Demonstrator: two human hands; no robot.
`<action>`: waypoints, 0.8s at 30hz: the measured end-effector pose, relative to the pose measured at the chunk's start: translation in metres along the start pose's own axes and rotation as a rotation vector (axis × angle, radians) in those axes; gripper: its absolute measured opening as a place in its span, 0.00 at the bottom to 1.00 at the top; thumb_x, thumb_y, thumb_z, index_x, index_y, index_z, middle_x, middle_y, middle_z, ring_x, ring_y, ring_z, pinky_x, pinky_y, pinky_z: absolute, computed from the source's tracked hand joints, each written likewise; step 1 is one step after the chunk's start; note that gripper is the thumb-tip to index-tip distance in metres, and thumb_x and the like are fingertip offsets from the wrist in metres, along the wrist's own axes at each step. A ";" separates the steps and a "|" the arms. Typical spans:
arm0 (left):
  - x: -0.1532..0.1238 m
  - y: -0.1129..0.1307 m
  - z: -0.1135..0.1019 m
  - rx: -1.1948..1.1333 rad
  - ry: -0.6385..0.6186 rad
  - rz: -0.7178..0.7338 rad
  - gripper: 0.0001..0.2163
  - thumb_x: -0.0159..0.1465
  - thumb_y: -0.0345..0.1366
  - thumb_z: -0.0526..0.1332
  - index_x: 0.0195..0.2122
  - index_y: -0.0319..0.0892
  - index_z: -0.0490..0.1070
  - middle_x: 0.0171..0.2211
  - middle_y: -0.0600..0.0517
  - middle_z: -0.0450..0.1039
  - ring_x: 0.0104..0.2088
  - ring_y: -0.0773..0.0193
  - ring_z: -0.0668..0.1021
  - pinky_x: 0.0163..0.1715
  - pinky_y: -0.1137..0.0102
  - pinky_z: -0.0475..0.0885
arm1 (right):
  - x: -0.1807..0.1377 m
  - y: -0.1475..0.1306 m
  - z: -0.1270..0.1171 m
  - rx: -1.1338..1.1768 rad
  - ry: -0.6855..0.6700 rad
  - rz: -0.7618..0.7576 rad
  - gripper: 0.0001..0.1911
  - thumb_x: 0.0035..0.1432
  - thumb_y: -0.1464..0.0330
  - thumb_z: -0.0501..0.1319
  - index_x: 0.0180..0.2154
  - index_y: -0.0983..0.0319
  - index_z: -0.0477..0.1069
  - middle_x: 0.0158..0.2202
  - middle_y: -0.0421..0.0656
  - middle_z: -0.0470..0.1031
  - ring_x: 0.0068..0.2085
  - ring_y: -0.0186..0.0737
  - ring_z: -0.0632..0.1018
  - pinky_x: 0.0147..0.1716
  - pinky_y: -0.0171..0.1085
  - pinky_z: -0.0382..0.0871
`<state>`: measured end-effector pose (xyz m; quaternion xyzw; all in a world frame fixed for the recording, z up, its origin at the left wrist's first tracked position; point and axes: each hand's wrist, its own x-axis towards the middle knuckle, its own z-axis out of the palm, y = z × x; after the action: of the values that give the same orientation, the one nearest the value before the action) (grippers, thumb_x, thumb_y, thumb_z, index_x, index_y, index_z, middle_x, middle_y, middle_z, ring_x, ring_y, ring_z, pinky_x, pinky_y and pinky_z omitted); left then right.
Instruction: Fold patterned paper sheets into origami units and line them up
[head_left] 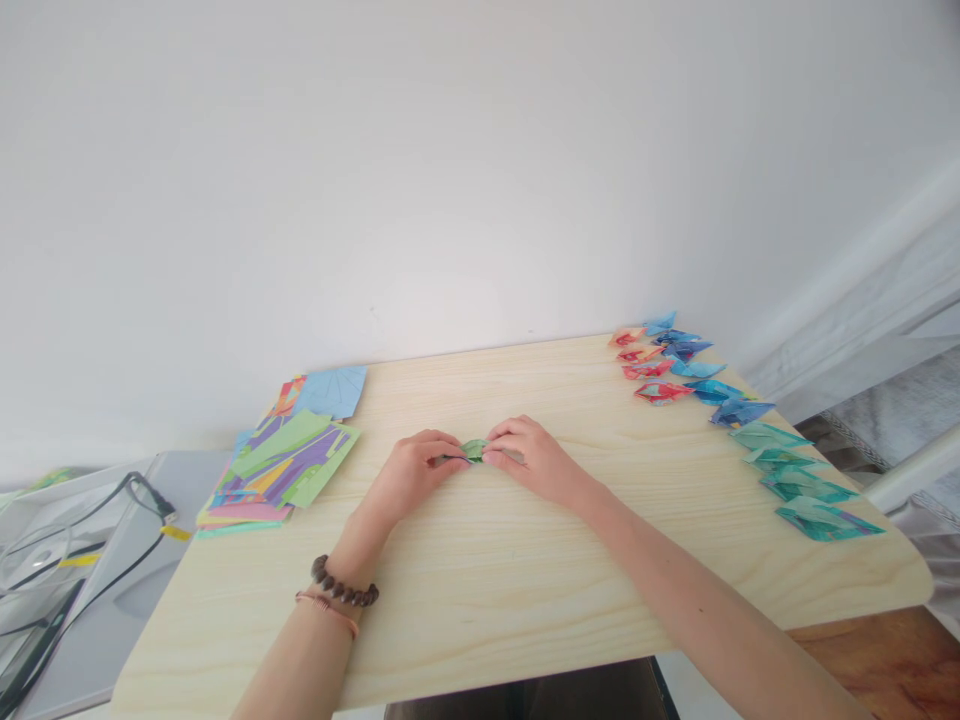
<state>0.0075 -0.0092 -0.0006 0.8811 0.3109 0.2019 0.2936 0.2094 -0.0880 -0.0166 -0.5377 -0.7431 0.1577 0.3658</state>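
Note:
A small green folded paper piece (474, 450) lies low over the middle of the table, pinched at both ends. Its left end is between the thumb and fingers of my left hand (420, 468), whose wrist wears a dark bead bracelet and a thin copper-coloured band. On the opposite end, my right hand (534, 460) grips with thumb and fingertips. The fingers cover both ends of the paper, so its full shape is hidden.
Patterned paper sheets (300, 460) are piled at the table's left. Folded paper boats (817, 487), red, blue and green, line the right side. Beyond the left edge sits a grey box (187, 480) with a black cable (112, 490). A white wall (480, 180) stands behind.

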 end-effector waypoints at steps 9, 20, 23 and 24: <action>-0.001 0.003 -0.001 -0.093 0.032 -0.119 0.08 0.59 0.38 0.59 0.38 0.42 0.68 0.33 0.53 0.75 0.32 0.66 0.75 0.33 0.72 0.69 | -0.001 0.010 0.008 0.094 0.108 0.039 0.04 0.55 0.68 0.61 0.33 0.59 0.76 0.35 0.42 0.76 0.38 0.37 0.74 0.41 0.38 0.68; 0.001 0.006 -0.001 -0.056 -0.067 -0.009 0.13 0.61 0.40 0.57 0.43 0.43 0.72 0.40 0.48 0.74 0.34 0.64 0.75 0.34 0.72 0.70 | -0.004 0.003 0.006 0.067 0.123 0.098 0.01 0.53 0.69 0.62 0.31 0.60 0.70 0.30 0.40 0.75 0.34 0.35 0.74 0.38 0.36 0.67; 0.000 0.006 0.001 -0.064 -0.048 -0.026 0.14 0.59 0.41 0.59 0.44 0.44 0.72 0.40 0.49 0.75 0.38 0.62 0.76 0.37 0.71 0.70 | -0.004 0.001 0.005 0.070 0.119 0.075 0.02 0.54 0.69 0.61 0.31 0.60 0.69 0.31 0.40 0.74 0.35 0.36 0.74 0.38 0.36 0.67; 0.000 0.006 0.001 -0.068 -0.043 -0.040 0.13 0.59 0.41 0.59 0.44 0.44 0.73 0.39 0.50 0.75 0.38 0.62 0.76 0.38 0.70 0.70 | -0.004 0.000 0.006 0.069 0.120 0.076 0.02 0.53 0.69 0.61 0.31 0.60 0.69 0.31 0.40 0.74 0.35 0.36 0.74 0.38 0.36 0.67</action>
<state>0.0107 -0.0137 0.0021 0.8683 0.3152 0.1874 0.3342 0.2060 -0.0905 -0.0217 -0.5609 -0.6932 0.1645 0.4217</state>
